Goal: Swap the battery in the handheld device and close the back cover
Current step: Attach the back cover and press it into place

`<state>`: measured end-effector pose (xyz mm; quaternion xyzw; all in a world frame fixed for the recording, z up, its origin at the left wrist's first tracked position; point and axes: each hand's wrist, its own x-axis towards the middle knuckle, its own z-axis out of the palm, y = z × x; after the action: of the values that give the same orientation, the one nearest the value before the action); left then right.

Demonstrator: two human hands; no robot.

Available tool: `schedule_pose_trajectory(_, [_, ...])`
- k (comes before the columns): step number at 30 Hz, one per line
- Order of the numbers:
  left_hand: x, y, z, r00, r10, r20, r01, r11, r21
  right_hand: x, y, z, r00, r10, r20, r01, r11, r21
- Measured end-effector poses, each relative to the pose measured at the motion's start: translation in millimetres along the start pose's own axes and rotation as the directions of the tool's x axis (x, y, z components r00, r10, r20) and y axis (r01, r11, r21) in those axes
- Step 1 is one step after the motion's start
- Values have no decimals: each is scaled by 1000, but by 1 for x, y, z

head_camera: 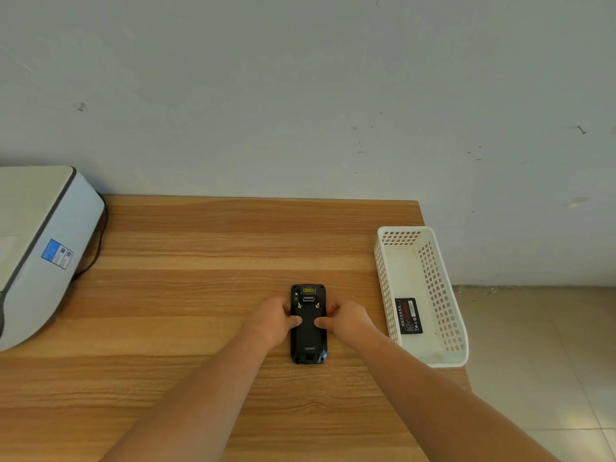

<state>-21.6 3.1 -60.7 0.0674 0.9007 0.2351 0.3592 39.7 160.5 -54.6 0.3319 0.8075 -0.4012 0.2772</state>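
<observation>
My left hand and right hand clasp the handheld device's long sides, thumbs flat on its back cover. It looks rigid, compact, probably light; side edges suit gripping. "urovo" reads near its bottom. It lies toward the table's right edge; a labelled battery, print unreadable, sits in the white basket.
</observation>
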Motion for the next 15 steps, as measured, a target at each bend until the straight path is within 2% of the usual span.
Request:
schedule_pose_trajectory(4, [-3,-3,4,1000,2,-23,-1,1000,13,-5,6,5,998,27,49,-27,999,-17])
schedule_pose_trajectory(9, [-9,-1,6,997,18,-70,-11,995,102,-7,5,6,999,9,37,-8,1000,-18])
schedule_pose_trajectory(15, [-6,-2,-4,995,30,-92,-19,993,112,-8,7,-6,999,-38,-7,38,999,-20])
